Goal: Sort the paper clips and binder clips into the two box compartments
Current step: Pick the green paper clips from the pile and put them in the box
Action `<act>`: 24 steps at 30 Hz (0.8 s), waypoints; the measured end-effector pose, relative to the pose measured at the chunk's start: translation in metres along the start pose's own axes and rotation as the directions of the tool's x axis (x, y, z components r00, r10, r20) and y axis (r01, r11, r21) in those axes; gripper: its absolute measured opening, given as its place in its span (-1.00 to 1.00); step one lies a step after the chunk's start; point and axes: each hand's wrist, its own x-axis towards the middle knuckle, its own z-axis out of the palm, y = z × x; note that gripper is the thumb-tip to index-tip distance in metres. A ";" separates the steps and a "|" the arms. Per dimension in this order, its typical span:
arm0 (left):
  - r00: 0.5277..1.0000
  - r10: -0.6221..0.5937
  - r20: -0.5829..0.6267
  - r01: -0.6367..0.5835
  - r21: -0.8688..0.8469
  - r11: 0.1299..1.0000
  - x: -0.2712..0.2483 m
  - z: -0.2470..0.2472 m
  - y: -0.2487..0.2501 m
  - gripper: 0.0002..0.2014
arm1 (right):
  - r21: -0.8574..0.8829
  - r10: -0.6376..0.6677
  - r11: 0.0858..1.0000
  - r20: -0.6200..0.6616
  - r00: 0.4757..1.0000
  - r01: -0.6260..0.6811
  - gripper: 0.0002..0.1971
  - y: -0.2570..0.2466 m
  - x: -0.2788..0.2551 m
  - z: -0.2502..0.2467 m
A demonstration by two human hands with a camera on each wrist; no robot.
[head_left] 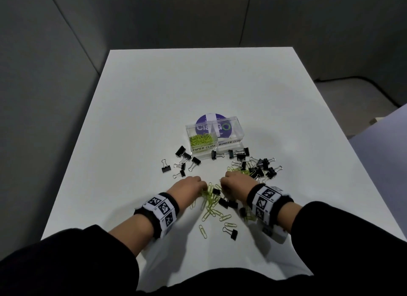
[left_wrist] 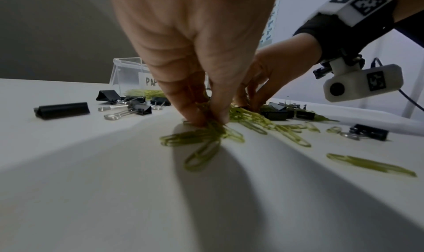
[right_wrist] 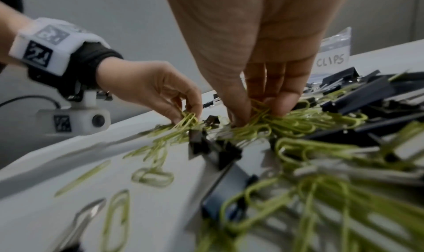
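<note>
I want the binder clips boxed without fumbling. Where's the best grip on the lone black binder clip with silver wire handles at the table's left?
Probably pinch the lone black binder clip across its black body, coming straight down from above. It lies flat on the white table, apart from other clips, its silver wire handles pointing away toward the clear plastic box; the body looks a broader, steadier hold than the thin loops.

**Dim, flat light; wrist views smeared**

The head view is dull and grey, sharp at centre, with dark walls bowing at the edges. The counter (head_left: 198, 93) is the brightest surface, free of glare, with a faint shadow at 3 o'clock of the box (head_left: 214, 137). In the left wrist view, broad soft shadows fan toward 6 o'clock from the fingers (left_wrist: 195, 114). In the right wrist view, paper clips (right_wrist: 309, 192) at 5 o'clock are badly blurred, and the left hand (right_wrist: 151, 91) is soft.
</note>
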 end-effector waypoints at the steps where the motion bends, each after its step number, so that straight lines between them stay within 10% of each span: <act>1: 1.000 -0.004 0.008 0.004 0.012 1.000 0.000 -0.002 0.000 -0.76 | 0.021 -0.001 1.000 0.020 1.000 0.001 -0.82 0.002 0.002 -0.002; 9: 0.996 -0.064 0.062 0.068 -0.068 0.995 0.000 -0.007 0.001 -0.78 | 0.243 0.050 0.968 0.029 0.998 -0.056 -0.83 0.017 -0.001 -0.011; 24: 0.978 -0.091 -0.187 0.031 -0.306 0.952 -0.010 -0.067 0.000 -0.79 | 0.570 0.090 0.792 -0.466 0.880 0.221 -0.87 0.006 0.005 -0.079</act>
